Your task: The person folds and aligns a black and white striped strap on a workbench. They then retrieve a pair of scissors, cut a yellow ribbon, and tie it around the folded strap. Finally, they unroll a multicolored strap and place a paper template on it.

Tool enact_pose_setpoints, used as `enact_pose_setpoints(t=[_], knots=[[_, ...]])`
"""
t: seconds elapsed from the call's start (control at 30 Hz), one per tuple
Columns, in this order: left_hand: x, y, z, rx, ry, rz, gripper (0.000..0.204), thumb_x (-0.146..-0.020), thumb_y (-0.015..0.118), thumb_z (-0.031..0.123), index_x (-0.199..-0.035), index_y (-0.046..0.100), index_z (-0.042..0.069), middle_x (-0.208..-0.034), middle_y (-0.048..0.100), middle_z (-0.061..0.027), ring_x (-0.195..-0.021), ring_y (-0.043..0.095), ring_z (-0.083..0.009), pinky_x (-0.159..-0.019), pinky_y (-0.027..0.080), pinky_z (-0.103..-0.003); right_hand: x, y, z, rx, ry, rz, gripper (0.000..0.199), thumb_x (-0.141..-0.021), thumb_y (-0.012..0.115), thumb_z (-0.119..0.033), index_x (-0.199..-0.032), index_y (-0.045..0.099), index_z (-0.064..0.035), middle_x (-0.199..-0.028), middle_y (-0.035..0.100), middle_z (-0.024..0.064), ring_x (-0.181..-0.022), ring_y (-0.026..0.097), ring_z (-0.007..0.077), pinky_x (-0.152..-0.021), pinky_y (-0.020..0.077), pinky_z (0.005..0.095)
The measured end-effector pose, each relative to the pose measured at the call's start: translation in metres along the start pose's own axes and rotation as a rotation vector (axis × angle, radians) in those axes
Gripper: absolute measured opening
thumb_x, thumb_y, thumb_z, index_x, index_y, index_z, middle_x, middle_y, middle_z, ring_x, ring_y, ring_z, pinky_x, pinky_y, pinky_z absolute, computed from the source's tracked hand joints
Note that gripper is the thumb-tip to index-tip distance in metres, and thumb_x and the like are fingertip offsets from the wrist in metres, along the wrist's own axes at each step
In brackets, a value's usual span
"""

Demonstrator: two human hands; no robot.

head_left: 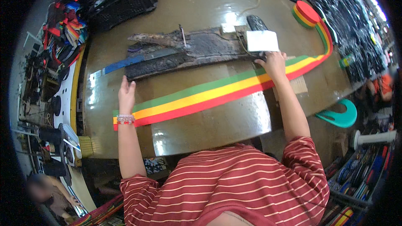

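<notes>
A long, scorched-looking dark wooden board (205, 50) lies across the table, with a blue strip (123, 64) running along its left part. My left hand (126, 94) is closed at the board's lower left corner, thumb and fingers against the edge. At the opposite end, my right hand (274, 65) grips the board beside a white card (262, 41); the card and board partly hide its fingers. Beneath my right wrist and left wrist passes a green, yellow and red striped webbing band (201, 95). That band leads rightward to a standing-flat roll (307, 14) of the same webbing.
A black crate (125, 6) stands at the back left, and shiny black bundles (322, 12) heap up at the right. A teal stool (341, 114) is beyond the table's right front edge. Another person (50, 196) is at the lower left.
</notes>
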State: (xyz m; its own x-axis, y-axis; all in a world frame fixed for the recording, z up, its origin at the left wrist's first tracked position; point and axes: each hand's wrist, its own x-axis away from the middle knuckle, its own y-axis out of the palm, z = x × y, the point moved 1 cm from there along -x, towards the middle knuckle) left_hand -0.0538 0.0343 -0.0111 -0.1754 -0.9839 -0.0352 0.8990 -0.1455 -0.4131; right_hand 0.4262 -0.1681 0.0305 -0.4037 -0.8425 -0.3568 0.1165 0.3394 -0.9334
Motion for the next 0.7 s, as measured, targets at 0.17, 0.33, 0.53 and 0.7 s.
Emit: enact_pose_setpoints(t=[0.17, 0.33, 0.53, 0.7], knots=[[0.001, 0.006, 0.009, 0.208, -0.016, 0.05, 0.073, -0.084, 0.058, 0.006, -0.142, 0.014, -0.003, -0.143, 0.026, -0.0271, -0.131, 0.033, -0.031, -0.106, 0.029, -0.035, -0.019, 0.014, 0.015, -0.061, -0.063, 0.085, 0.043, -0.06, 0.077, -0.037, -0.093, 0.068, -0.011, -0.088, 0.063, 0.0054, -0.086, 0.056, 0.0252, -0.073, 0.0367, 0.0437], [-0.042, 0.032, 0.023, 0.277, -0.062, 0.091, 0.076, -0.082, 0.058, 0.002, -0.143, 0.013, -0.002, -0.14, 0.032, -0.0275, -0.129, 0.036, -0.0303, -0.105, 0.031, -0.034, -0.077, 0.046, 0.035, -0.066, -0.106, 0.117, 0.038, -0.061, 0.076, -0.034, -0.091, 0.068, -0.0112, -0.091, 0.064, 0.005, -0.091, 0.057, 0.0228, -0.074, 0.0361, 0.0419], [-0.144, 0.064, 0.035, 0.026, 0.097, 0.011, 0.066, -0.082, 0.06, 0.011, -0.138, 0.028, -0.005, -0.132, 0.045, -0.0193, -0.121, 0.044, -0.0243, -0.103, 0.032, -0.034, -0.16, 0.069, 0.032, 0.195, 0.147, -0.113, 0.037, -0.074, 0.063, -0.047, -0.083, 0.07, -0.0114, -0.082, 0.067, 0.0101, -0.08, 0.063, 0.0265, -0.072, 0.0464, 0.0421], [-0.116, 0.076, 0.058, -0.202, 0.25, 0.177, 0.071, -0.087, 0.057, 0.017, -0.142, 0.017, -0.003, -0.147, 0.019, -0.0206, -0.136, 0.021, -0.0267, -0.111, 0.017, -0.036, -0.081, -0.001, 0.034, 0.02, 0.026, 0.227, 0.06, -0.067, 0.074, -0.038, -0.115, 0.056, -0.0074, -0.113, 0.056, 0.0117, -0.109, 0.049, 0.0284, -0.093, 0.0354, 0.0508]])
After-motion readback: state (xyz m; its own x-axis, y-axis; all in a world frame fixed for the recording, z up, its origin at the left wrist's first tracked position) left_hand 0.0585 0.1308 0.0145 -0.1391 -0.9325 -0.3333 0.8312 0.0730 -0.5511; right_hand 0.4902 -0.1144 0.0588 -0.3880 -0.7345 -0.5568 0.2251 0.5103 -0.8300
